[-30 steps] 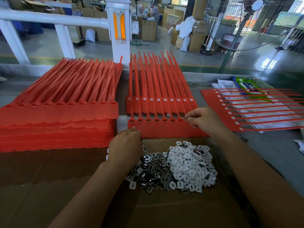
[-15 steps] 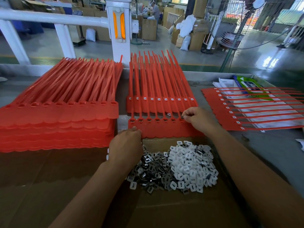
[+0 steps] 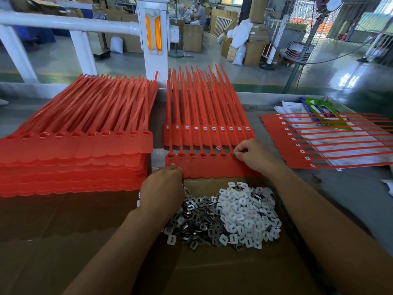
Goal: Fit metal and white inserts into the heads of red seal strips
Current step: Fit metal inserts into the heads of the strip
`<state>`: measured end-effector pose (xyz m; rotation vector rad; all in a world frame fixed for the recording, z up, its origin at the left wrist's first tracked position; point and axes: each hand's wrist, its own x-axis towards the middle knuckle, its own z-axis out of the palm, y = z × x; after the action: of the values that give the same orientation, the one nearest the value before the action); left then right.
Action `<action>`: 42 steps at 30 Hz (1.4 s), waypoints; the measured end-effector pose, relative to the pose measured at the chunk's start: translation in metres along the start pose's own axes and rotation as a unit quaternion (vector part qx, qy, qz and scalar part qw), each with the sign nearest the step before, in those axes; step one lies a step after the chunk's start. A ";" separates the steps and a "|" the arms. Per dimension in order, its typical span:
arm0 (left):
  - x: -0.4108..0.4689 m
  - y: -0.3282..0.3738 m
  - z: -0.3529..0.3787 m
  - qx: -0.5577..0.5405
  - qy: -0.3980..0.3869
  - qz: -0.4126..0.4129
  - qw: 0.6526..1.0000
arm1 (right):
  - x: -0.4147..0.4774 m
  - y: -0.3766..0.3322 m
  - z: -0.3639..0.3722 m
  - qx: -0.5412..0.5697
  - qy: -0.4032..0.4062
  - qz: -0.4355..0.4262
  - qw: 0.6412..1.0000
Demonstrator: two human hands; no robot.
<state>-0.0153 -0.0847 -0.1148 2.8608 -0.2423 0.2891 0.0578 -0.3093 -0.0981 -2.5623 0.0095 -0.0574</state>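
Note:
A sheet of red seal strips (image 3: 204,167) lies in front of me, with dark metal inserts in several of its heads. My right hand (image 3: 254,155) pinches a small dark metal insert at a head on the right part of the sheet. My left hand (image 3: 162,192) holds the sheet's near left edge with curled fingers. Below lie a heap of metal inserts (image 3: 195,222) and a heap of white inserts (image 3: 246,213) on cardboard (image 3: 212,273). A second sheet (image 3: 208,133), with white inserts in its heads, lies just behind.
A thick stack of red strip sheets (image 3: 74,154) fills the left side. Another sheet (image 3: 319,143) lies at the right over papers and a green packet (image 3: 319,109). A white railing post (image 3: 152,39) stands behind the table.
My right hand has moved a little left and down along the row of heads. My left hand has stayed on the sheet's edge.

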 end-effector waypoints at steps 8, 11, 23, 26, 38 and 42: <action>0.000 0.001 -0.002 0.006 -0.001 0.005 1.000 | 0.000 -0.001 0.000 0.011 0.003 0.003 1.000; 0.000 0.000 -0.001 0.009 -0.004 0.004 1.000 | 0.002 -0.001 0.000 0.002 0.001 0.004 1.000; 0.000 0.000 -0.001 0.005 -0.001 0.002 1.000 | 0.004 0.001 0.003 0.020 0.043 0.030 0.998; -0.001 0.000 -0.001 0.006 -0.002 0.002 1.000 | 0.006 0.001 0.005 0.030 0.053 0.052 0.997; -0.001 0.000 0.000 0.000 0.006 0.004 1.000 | -0.009 -0.012 -0.010 0.073 0.042 0.029 0.996; 0.000 -0.001 0.001 0.002 0.008 0.006 1.000 | -0.042 -0.037 -0.019 0.053 -0.063 -0.080 0.993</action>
<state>-0.0146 -0.0845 -0.1161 2.8606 -0.2574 0.3150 0.0144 -0.2884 -0.0636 -2.4512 -0.2410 0.0414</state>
